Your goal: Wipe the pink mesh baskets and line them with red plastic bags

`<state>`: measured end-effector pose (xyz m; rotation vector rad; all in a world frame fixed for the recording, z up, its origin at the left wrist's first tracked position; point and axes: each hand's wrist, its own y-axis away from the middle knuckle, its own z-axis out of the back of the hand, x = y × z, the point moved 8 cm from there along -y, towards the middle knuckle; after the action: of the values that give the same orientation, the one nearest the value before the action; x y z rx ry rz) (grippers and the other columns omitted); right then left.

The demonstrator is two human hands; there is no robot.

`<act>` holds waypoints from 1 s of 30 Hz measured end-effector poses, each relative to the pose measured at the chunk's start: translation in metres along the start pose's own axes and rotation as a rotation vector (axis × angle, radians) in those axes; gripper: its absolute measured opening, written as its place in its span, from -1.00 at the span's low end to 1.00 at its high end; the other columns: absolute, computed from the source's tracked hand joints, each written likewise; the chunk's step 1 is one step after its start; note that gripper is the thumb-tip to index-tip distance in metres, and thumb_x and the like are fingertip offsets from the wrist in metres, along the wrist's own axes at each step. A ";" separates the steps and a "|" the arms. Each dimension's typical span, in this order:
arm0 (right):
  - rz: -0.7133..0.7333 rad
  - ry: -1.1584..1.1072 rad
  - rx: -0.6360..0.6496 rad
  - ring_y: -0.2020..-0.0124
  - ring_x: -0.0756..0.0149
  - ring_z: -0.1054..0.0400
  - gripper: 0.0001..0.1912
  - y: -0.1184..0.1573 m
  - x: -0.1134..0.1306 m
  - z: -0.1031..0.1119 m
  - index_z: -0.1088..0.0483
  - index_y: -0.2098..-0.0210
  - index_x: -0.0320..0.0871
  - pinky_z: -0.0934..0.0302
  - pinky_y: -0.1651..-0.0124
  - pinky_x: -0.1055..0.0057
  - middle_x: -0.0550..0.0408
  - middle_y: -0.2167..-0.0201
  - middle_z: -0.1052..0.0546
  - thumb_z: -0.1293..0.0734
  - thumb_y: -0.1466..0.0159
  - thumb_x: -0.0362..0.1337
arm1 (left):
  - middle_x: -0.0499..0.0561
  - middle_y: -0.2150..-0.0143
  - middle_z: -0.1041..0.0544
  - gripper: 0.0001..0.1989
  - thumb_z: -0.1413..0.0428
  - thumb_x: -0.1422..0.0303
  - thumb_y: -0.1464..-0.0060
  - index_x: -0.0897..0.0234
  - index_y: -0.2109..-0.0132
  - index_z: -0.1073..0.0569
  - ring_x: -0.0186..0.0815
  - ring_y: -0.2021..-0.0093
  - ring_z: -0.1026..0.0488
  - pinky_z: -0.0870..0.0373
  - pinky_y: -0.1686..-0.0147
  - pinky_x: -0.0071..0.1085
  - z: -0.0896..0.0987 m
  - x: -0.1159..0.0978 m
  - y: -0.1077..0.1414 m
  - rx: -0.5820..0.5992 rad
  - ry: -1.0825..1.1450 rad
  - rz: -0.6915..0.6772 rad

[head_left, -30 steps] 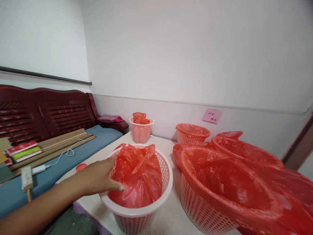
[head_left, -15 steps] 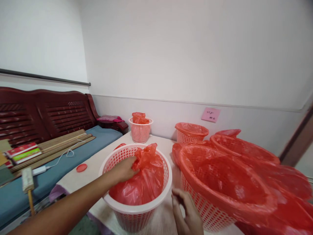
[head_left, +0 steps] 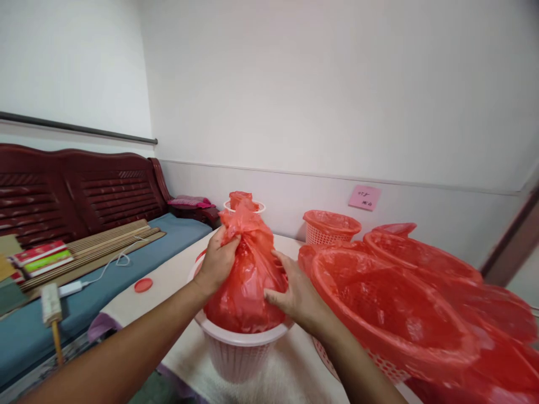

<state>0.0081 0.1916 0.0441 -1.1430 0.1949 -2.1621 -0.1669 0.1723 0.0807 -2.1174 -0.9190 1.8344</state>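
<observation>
A filled red plastic bag (head_left: 248,292) stands partly above the rim of a white perforated basket (head_left: 240,350). My left hand (head_left: 219,255) is closed around the bag's gathered neck. At the bag's right side is my right hand (head_left: 295,289), thumb and fingers spread apart against the plastic. What the bag contains cannot be made out through the film. Close by on the right stands a larger basket lined with a red bag (head_left: 391,303), its opening facing up.
Behind are a small white basket (head_left: 261,206) with a red bag and another red-lined basket (head_left: 330,227). More red-lined baskets (head_left: 421,255) crowd the right. A red lid (head_left: 144,285) lies on the table's left, beside a wooden sofa (head_left: 63,196). A pink note (head_left: 364,197) is on the wall.
My left hand has pulled the bag upward, partly out of the white basket. My right hand has moved from beside the basket up to the bag's right side.
</observation>
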 end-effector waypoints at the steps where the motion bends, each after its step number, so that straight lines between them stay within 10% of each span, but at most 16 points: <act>1: -0.001 -0.051 0.009 -0.18 -0.01 -0.21 -0.10 -0.004 0.006 -0.001 -0.08 -0.27 -0.12 -0.13 -0.19 0.01 -0.15 -0.20 -0.29 -0.46 0.00 -0.09 | -0.06 0.21 -0.54 -0.80 -0.15 0.29 -0.06 0.23 0.15 -0.42 -0.34 0.25 -0.47 -0.37 0.18 -0.44 -0.011 -0.009 0.001 0.025 0.036 -0.019; 7: 0.274 -0.367 -0.115 -0.03 0.10 -0.38 -0.42 -0.018 0.057 0.019 -0.32 -0.08 -0.06 -0.26 -0.07 0.15 0.00 0.00 -0.50 -0.43 -0.08 -0.13 | -0.02 0.15 -0.56 -0.74 -0.23 0.33 -0.01 0.24 0.12 -0.47 -0.26 0.13 -0.49 -0.39 0.10 -0.38 -0.074 -0.059 0.018 0.265 0.163 -0.060; 12: 0.266 -0.474 -0.041 0.31 0.27 -0.44 -0.84 -0.021 0.067 0.021 -0.51 0.34 -0.12 -0.34 0.25 0.36 0.15 0.39 -0.56 -0.27 -0.18 -0.31 | 0.00 0.10 -0.56 -0.80 -0.21 0.35 -0.07 0.26 0.13 -0.49 -0.22 0.03 -0.47 -0.40 0.13 -0.40 -0.084 -0.086 0.024 0.346 0.171 -0.152; 16: 0.230 -0.391 -0.156 0.37 0.30 -0.40 -0.82 -0.023 0.056 0.037 -0.49 0.44 -0.14 -0.30 0.31 0.39 0.16 0.46 -0.53 -0.24 -0.17 -0.33 | 0.02 -0.14 -0.43 -0.61 -0.20 0.37 -0.10 0.17 -0.09 -0.38 -0.17 -0.14 -0.36 -0.37 -0.03 -0.34 -0.055 -0.096 0.039 0.373 -0.028 -0.193; 20: 0.123 -0.364 -0.449 0.36 0.25 -0.39 -0.83 -0.028 0.035 0.073 -0.46 0.44 -0.17 -0.28 0.29 0.34 0.11 0.44 -0.53 -0.28 -0.13 -0.21 | -0.01 -0.21 -0.34 -0.59 -0.12 0.27 -0.18 0.02 -0.15 -0.26 -0.14 -0.22 -0.26 -0.37 -0.05 -0.29 0.032 -0.080 0.069 0.077 -0.406 -0.206; 25: 0.122 -0.319 -0.707 0.35 0.24 -0.37 -0.81 -0.037 0.031 0.104 -0.46 0.40 -0.20 -0.25 0.29 0.33 0.11 0.44 -0.52 -0.29 -0.10 -0.20 | 0.12 -0.31 -0.22 -0.26 -0.18 0.15 -0.08 0.05 -0.32 -0.02 -0.02 -0.27 -0.16 -0.18 -0.21 -0.01 0.046 -0.006 0.122 0.568 -1.191 -0.334; 30: 0.252 -0.149 -0.885 0.35 0.26 -0.38 -0.77 -0.049 0.041 0.117 -0.44 0.35 -0.19 -0.23 0.26 0.33 0.10 0.42 -0.53 -0.23 -0.19 -0.17 | 0.08 0.33 -0.47 -0.87 -0.06 0.28 -0.16 0.24 0.28 -0.36 -0.13 0.29 -0.40 -0.39 0.26 -0.13 0.035 0.011 0.151 0.718 -1.288 -0.565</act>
<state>0.0594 0.2231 0.1630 -1.6211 1.2434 -1.7600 -0.1509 0.0508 -0.0151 -0.0931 -0.6874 2.4872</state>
